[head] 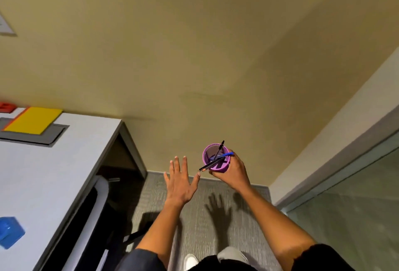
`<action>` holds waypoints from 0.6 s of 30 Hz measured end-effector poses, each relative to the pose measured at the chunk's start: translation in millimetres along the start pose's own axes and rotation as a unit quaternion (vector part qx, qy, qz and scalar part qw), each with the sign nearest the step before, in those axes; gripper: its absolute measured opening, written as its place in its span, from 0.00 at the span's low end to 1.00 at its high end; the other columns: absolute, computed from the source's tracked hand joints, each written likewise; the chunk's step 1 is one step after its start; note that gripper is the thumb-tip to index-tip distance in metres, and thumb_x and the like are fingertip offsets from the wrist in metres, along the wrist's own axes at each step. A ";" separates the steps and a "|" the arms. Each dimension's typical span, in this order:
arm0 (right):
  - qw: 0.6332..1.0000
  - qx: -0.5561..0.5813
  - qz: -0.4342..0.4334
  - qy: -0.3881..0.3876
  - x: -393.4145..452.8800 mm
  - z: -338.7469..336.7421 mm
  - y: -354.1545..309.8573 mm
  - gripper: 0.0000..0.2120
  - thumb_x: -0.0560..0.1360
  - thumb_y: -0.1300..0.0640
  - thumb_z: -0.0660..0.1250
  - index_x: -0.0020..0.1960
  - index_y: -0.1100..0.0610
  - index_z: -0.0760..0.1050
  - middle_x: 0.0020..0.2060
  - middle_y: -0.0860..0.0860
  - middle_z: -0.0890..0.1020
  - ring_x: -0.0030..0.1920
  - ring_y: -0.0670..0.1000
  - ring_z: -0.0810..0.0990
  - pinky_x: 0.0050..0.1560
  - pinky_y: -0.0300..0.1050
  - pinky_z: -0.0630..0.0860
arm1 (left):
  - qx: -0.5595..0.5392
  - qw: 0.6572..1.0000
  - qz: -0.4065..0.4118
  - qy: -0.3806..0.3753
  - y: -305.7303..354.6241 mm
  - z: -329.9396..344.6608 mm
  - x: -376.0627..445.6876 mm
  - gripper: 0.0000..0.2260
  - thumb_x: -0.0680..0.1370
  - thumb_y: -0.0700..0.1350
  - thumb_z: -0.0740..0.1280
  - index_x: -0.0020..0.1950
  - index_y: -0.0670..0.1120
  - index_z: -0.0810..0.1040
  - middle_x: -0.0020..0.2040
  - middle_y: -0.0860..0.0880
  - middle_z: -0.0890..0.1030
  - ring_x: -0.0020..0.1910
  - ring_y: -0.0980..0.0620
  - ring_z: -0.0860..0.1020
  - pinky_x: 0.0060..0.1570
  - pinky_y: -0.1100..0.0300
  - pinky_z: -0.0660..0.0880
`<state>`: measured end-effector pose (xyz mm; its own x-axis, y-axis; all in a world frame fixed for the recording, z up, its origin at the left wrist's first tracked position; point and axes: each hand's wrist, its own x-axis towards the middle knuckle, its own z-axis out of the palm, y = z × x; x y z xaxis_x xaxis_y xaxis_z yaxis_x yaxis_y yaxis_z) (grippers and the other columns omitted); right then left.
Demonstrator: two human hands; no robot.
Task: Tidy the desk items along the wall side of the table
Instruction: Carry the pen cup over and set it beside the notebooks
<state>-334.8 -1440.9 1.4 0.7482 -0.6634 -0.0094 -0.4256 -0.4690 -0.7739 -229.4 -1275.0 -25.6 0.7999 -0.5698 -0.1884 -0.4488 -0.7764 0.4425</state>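
While I watch from the head view, right hand (232, 170) wrapped around purple pen cup (216, 158) off right of the worktop (54, 162), above carpet, left hand (180, 182) spread empty beside cup.

Both bare forearms reach toward twelve o'clock, the left hand (181, 181) flat with fingers splayed, the right hand (232, 172) curled closed at one o'clock.

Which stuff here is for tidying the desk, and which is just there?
For the job: purple cup with pens in the right hand; yellow pad, blue box, table.
Just there: wall, carpet, chair.
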 end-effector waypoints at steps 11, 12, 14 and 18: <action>0.988 0.012 -0.073 -0.137 176.8 85.9 -42.8 0.46 0.57 0.45 0.82 0.71 0.49 0.68 0.63 0.48 0.78 0.64 0.50 0.76 0.63 0.43 0.75 | 0.017 0.984 -0.158 0.076 -39.6 -67.1 131.2 0.34 0.79 0.66 0.48 0.80 0.51 0.43 0.80 0.45 0.42 0.79 0.44 0.40 0.75 0.39 0.45; 0.984 0.012 -0.085 -0.154 190.8 94.3 -49.5 0.46 0.57 0.45 0.82 0.71 0.49 0.68 0.63 0.48 0.78 0.64 0.50 0.76 0.63 0.43 0.75 | 0.016 0.980 -0.180 0.086 -43.3 -73.7 139.4 0.34 0.79 0.66 0.48 0.80 0.51 0.43 0.80 0.45 0.42 0.79 0.44 0.40 0.75 0.39 0.45; 0.974 0.008 -0.117 -0.195 218.1 110.5 -65.8 0.46 0.58 0.45 0.82 0.71 0.49 0.68 0.64 0.48 0.78 0.65 0.50 0.76 0.65 0.46 0.75 | 0.010 0.969 -0.222 0.106 -50.7 -88.6 154.7 0.34 0.79 0.66 0.48 0.80 0.51 0.43 0.80 0.45 0.42 0.79 0.44 0.40 0.75 0.40 0.44; 0.948 0.015 -0.188 -0.256 259.9 138.8 -100.1 0.44 0.59 0.46 0.81 0.72 0.52 0.68 0.64 0.49 0.78 0.65 0.50 0.76 0.65 0.48 0.74 | -0.024 0.942 -0.298 0.151 -67.2 -111.3 169.8 0.34 0.80 0.65 0.50 0.80 0.51 0.44 0.80 0.45 0.43 0.79 0.45 0.41 0.75 0.39 0.45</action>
<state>-27.1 -1485.4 -11.5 0.9964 -0.0799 -0.0288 -0.0708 -0.5938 -0.8015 -19.1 -1289.6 10.2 0.9843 0.0712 -0.1613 0.1281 -0.9174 0.3769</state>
